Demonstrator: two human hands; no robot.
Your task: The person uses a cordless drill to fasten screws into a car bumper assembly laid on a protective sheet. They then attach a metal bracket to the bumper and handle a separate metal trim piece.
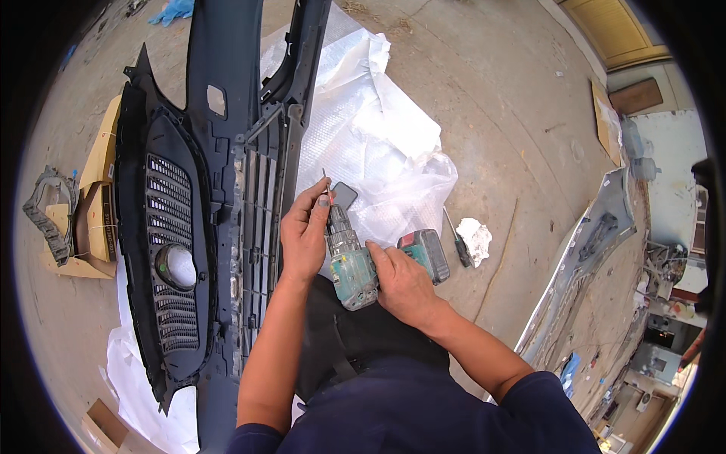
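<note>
My right hand [407,286] is wrapped around the handle of a teal cordless drill [355,281], whose dark battery pack sticks out to the right. The drill's chuck points away from me. At the chuck's front, my left hand [304,236] pinches a thin drill bit [326,175] between thumb and fingers; its tip shows above the fingertips. Left of the hands lies a large black car bumper [231,113] with slatted openings. Next to it is a black grille [178,325] with a round hole.
Bubble wrap [370,144] lies ahead, with a dark phone-like object [345,195] on it. To the right are a screwdriver [460,246] and a white crumpled piece [475,240]. Cardboard boxes [98,219] stand at the left. A light-coloured body panel [597,219] lies at the far right.
</note>
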